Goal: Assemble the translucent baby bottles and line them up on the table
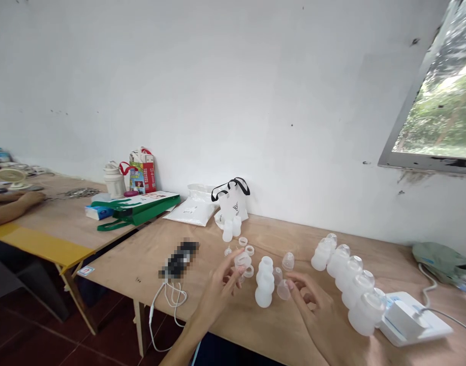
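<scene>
My left hand [221, 284] is closed around a translucent screw ring [242, 260], partly hidden by the fingers. Several similar rings, such as one white ring [243, 241], lie just beyond it. A small clear nipple-like piece [227, 251] sits to their left. In the fingertips of my right hand [312, 300] is a clear domed cap [283, 290], low over the table. Two more domed caps, one of them a clear cap [288, 261], stand behind. Between my hands, white translucent bottles [263, 290] stand in a short row, open at the top.
A row of capped bottles [349, 269] stands on the right beside a white box with a charger [408, 320]. Farther right lies a green cap [438, 259]. At the back are a white tote bag [233, 203] and a plastic package [192, 209]. A cable [152, 310] hangs off the front edge.
</scene>
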